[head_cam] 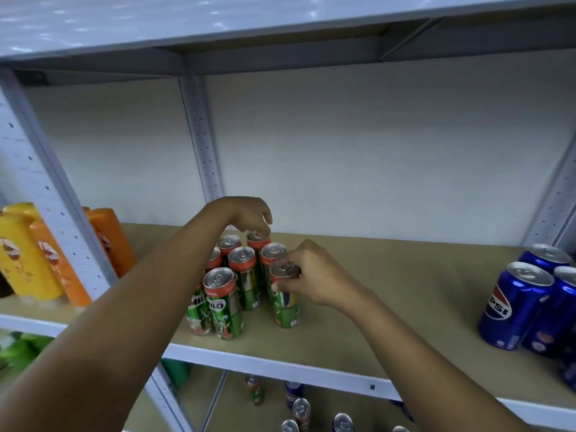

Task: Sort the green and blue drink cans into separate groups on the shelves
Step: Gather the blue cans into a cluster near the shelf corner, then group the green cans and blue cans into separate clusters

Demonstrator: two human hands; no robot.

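Landmark for this report: the cluster of green Milo cans (246,275) standing upright near the middle of the brown shelf board (389,294).

Nearest the camera, below that cluster, a lower shelf holds a mixed lot of green and blue cans (300,410), unsorted; the task is judged unfinished.

At the cluster's right front edge, the right hand (311,275) pinches a green Milo can (285,296) just below its rim, thumb on the near side, fingers curled over the far side. The can stands on the board, close to its neighbours; whether it touches them cannot be told.

At the cluster's far side, the left hand (249,213) reaches over the tops, fingertips curled down onto the lid of the rearmost can (258,240). Whether it grips or merely steadies cannot be told.

Well to the right of the cluster stand the blue Pepsi cans (526,300), a separate group.

Left of the cluster, beyond the upright, stand orange and yellow cans (37,254).

Judgement: the step is seating the front can into the group. It should be slid in upright and released only once it stands flat. The tall cans look tippy; the left forearm crossing above them should lift clear rather than drag back.
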